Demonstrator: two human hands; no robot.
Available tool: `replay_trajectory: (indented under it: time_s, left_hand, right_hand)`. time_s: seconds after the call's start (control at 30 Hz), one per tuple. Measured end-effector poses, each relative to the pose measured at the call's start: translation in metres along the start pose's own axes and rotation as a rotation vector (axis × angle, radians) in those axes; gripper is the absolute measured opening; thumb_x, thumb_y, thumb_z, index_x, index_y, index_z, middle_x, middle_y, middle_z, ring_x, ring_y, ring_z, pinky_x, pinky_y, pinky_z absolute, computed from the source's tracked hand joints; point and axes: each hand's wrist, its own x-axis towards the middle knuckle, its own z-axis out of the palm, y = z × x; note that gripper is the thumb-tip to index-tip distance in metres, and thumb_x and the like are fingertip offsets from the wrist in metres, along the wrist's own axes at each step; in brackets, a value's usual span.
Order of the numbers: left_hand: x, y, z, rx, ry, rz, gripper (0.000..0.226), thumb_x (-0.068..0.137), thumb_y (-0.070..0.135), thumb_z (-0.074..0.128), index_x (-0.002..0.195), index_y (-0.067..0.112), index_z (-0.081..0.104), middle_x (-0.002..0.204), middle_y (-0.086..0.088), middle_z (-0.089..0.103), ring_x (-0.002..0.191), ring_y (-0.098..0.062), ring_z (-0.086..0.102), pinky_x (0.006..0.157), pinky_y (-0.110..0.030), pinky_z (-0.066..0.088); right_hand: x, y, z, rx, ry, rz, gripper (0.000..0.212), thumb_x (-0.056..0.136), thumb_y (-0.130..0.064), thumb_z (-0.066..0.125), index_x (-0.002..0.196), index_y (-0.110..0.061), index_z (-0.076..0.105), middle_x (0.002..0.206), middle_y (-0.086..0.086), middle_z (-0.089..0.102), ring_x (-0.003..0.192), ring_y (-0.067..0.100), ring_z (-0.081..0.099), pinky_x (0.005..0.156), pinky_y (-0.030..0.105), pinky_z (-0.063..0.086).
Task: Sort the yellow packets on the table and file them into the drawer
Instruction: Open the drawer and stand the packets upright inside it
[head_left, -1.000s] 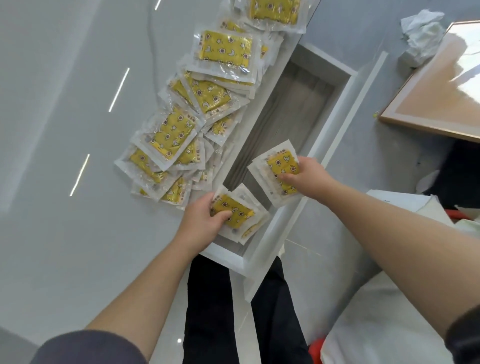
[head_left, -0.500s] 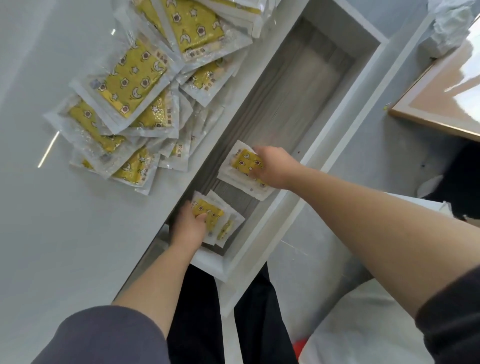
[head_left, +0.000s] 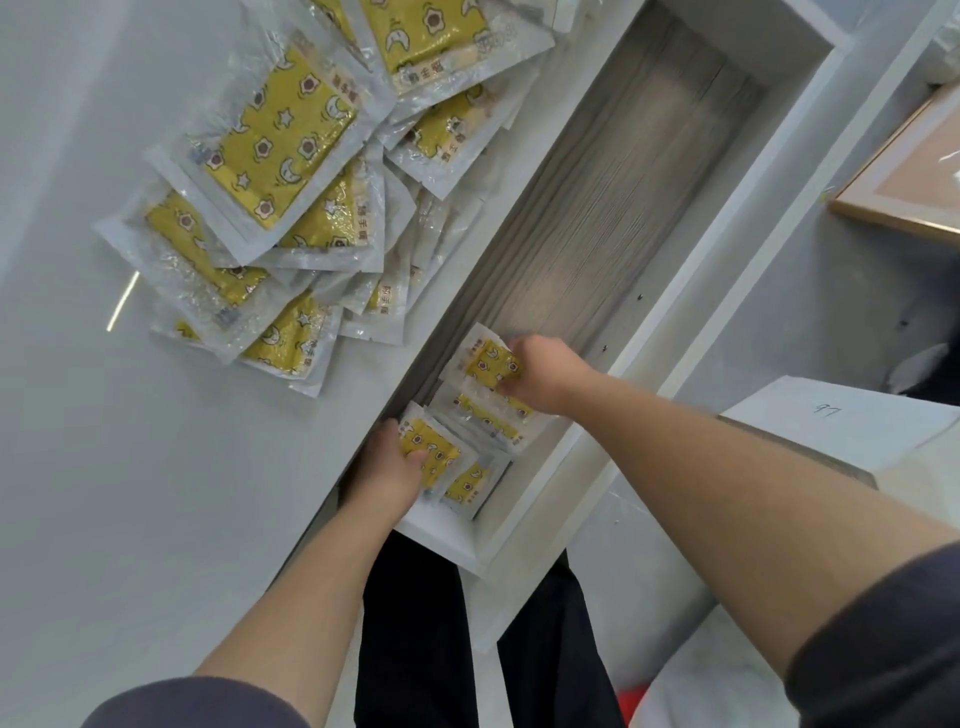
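Several yellow packets (head_left: 280, 135) in clear wrappers lie in a loose overlapping pile on the white table (head_left: 104, 467). The open drawer (head_left: 602, 218) runs along the table's edge, with a grey wood-grain floor. At its near end my left hand (head_left: 392, 467) grips a small stack of packets (head_left: 434, 452), thumb on top. Just beyond, my right hand (head_left: 540, 374) holds another stack of packets (head_left: 485, 364) low inside the drawer, fingers curled over its edge. More packets (head_left: 488, 415) lie between the two stacks.
The drawer's far half holds nothing. A wood-framed board (head_left: 904, 182) lies on the floor at the right. A white box or sheet (head_left: 841, 421) sits below my right forearm. My dark-trousered legs (head_left: 415, 623) stand under the drawer front.
Both hands have gone down into the drawer's near end with their stacks. The right stack has come closer to the left one, and the view has leaned in.
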Motion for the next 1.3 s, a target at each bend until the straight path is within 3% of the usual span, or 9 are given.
replay_trajectory:
  time_s: [0.27,0.4,0.53,0.6,0.73,0.87,0.97,1.1,1.3]
  left_hand:
    - [-0.005,-0.004,-0.006,-0.238,-0.100,0.072,0.021,0.093,0.016,0.061,0.113,0.013,0.055,0.107,-0.002,0.061,0.101,-0.020,0.058,0.087,-0.030,0.042]
    - [-0.002,0.011,-0.008,-0.406,-0.158,0.150,0.031,0.094,0.011,0.058,0.124,0.017,0.055,0.114,0.001,0.063,0.109,-0.018,0.060,0.099,-0.038,0.046]
    - [0.004,0.036,-0.011,-0.526,-0.178,0.190,0.022,0.095,0.010,0.056,0.113,0.023,0.055,0.099,0.008,0.064,0.096,-0.015,0.062,0.080,-0.031,0.048]
    - [0.004,0.051,-0.012,-0.549,-0.195,0.229,0.021,0.095,0.010,0.057,0.112,0.022,0.057,0.097,0.010,0.064,0.092,-0.010,0.062,0.073,-0.025,0.047]
    - [0.005,0.078,-0.013,-0.599,-0.211,0.273,0.022,0.093,0.008,0.060,0.111,0.020,0.060,0.097,0.008,0.067,0.089,-0.007,0.064,0.070,-0.019,0.049]
    - [0.009,0.098,-0.015,-0.651,-0.140,0.252,0.019,0.093,0.010,0.060,0.109,0.019,0.057,0.097,0.007,0.066,0.085,-0.007,0.063,0.062,-0.019,0.046]
    - [0.017,0.112,-0.017,-0.646,-0.096,0.245,0.022,0.095,0.014,0.058,0.116,0.016,0.055,0.104,0.002,0.065,0.089,-0.011,0.062,0.064,-0.022,0.046]
    - [0.023,0.128,-0.017,-0.591,-0.002,0.238,0.029,0.099,0.022,0.049,0.127,0.017,0.049,0.113,0.002,0.057,0.106,-0.021,0.058,0.085,-0.034,0.048]
    - [0.036,0.134,-0.005,-0.060,0.173,0.421,0.049,0.093,0.001,0.050,0.139,0.015,0.044,0.139,-0.001,0.037,0.123,-0.019,0.042,0.097,-0.024,0.036]
  right_hand:
    - [0.002,0.012,-0.030,-0.082,0.094,0.050,0.023,0.092,-0.015,0.059,0.116,-0.014,0.059,0.087,0.003,0.060,0.089,0.026,0.062,0.067,0.031,0.048]
    - [0.007,0.023,-0.054,-0.163,0.152,0.077,0.051,0.091,-0.008,0.057,0.140,-0.014,0.048,0.120,0.011,0.063,0.109,0.031,0.060,0.087,0.043,0.055]
    - [0.009,0.032,-0.057,-0.272,0.259,0.062,0.056,0.089,-0.007,0.055,0.142,-0.019,0.043,0.132,0.009,0.053,0.122,0.031,0.049,0.098,0.047,0.046]
    - [0.004,0.030,-0.059,-0.223,0.312,-0.042,0.049,0.093,-0.015,0.054,0.140,-0.018,0.045,0.135,0.006,0.052,0.125,0.028,0.047,0.103,0.045,0.042]
    - [-0.011,0.018,-0.063,0.027,0.008,-0.179,0.032,0.099,-0.027,0.053,0.127,-0.015,0.060,0.120,0.001,0.063,0.111,0.017,0.058,0.093,0.027,0.045]
    - [-0.008,0.019,-0.077,0.075,0.001,-0.163,0.024,0.099,-0.029,0.054,0.113,-0.014,0.067,0.102,-0.003,0.065,0.099,0.016,0.062,0.079,0.023,0.044]
    - [0.001,0.020,-0.087,0.044,0.018,-0.157,0.021,0.098,-0.028,0.055,0.108,-0.013,0.067,0.097,-0.003,0.064,0.093,0.016,0.061,0.075,0.021,0.043]
    - [0.019,0.026,-0.102,-0.008,0.242,-0.091,0.021,0.096,-0.006,0.048,0.097,-0.016,0.066,0.091,-0.003,0.059,0.086,0.014,0.055,0.071,0.020,0.039]
    - [0.038,0.045,-0.124,-0.003,0.480,0.164,0.029,0.088,0.002,0.042,0.085,-0.018,0.062,0.094,0.001,0.062,0.088,0.025,0.061,0.069,0.035,0.051]
